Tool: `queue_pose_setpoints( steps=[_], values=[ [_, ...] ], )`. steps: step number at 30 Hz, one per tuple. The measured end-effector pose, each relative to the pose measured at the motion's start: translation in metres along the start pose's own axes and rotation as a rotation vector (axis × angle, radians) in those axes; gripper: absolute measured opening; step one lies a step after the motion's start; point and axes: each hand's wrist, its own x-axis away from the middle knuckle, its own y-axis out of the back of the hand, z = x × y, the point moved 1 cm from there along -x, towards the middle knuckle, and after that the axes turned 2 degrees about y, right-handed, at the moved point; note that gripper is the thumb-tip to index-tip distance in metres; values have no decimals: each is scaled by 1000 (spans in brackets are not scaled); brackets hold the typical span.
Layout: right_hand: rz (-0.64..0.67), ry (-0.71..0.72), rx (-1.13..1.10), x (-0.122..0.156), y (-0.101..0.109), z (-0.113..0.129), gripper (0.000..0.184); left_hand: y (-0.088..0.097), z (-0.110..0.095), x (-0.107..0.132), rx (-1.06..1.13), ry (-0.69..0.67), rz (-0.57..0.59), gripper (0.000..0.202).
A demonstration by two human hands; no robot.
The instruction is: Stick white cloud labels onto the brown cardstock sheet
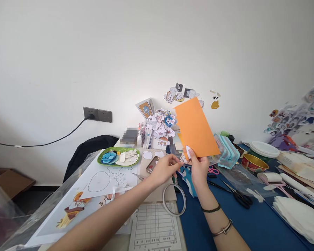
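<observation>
My right hand is raised over the table and pinches the lower edge of an orange sheet of paper, held upright and tilted. A small white cut-out piece sits under my thumb against the sheet's bottom corner. My left hand is just left of it, fingers curled and pinched together toward that corner; what they hold, if anything, I cannot make out. Below the hands lie a roll of clear tape and a blue cut-out.
A green plate of paper shapes, outline sheets and a printed form lie left. Black scissors, a gold tin, white plates, a teal box and tissues lie right. Stickers cover the wall.
</observation>
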Motion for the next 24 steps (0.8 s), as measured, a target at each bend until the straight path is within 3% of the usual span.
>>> queue_pose_setpoints(
  steps=[5, 12, 17, 24],
  values=[
    [-71, -28, -38, -10, 6, -10, 43, -17, 18, 6, -321, -50, -12, 10],
    [-179, -76, -39, -23, 15, -20, 20, -28, 26, 16, -767, -113, 18, 19],
    [-297, -97, -48, -39, 28, -12, 22, -28, 23, 17, -941, -137, 32, 21],
    [-319, -160, -53, -43, 33, -15, 25, -33, 19, 20, -1048, -192, 69, 24]
  ],
)
